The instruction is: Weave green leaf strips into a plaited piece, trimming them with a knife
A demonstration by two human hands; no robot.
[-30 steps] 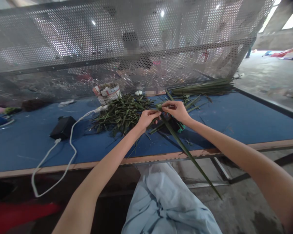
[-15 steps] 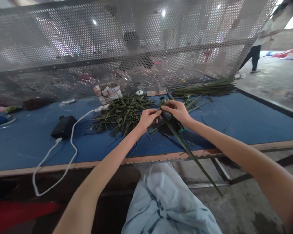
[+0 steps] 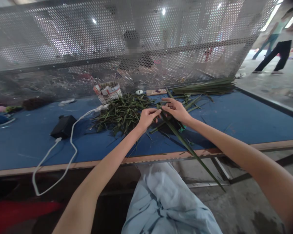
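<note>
A long green leaf strip (image 3: 192,152) runs from my fingers down over the table's front edge, its tip hanging beyond it. My left hand (image 3: 148,119) pinches the strip's upper end between thumb and fingers. Close beside it, my right hand (image 3: 175,111) grips the same end, thumb and forefinger together. The folded part at the fingertips is mostly covered by the hands. Just left of the hands lies a heap of cut leaf pieces (image 3: 123,113). A small green object (image 3: 182,128) lies on the table below my right wrist.
A bundle of long leaves (image 3: 205,87) lies at the back right of the blue table (image 3: 258,120). A perforated metal screen (image 3: 88,48) stands behind. A paper-lined container (image 3: 108,92), a black box (image 3: 63,126) and a white cable (image 3: 73,146) are to the left. People walk at far right.
My right hand's fingers have shifted slightly and lifted at the leaf's end. The strip's hanging tip has swung a little right. People in the background at right have moved.
</note>
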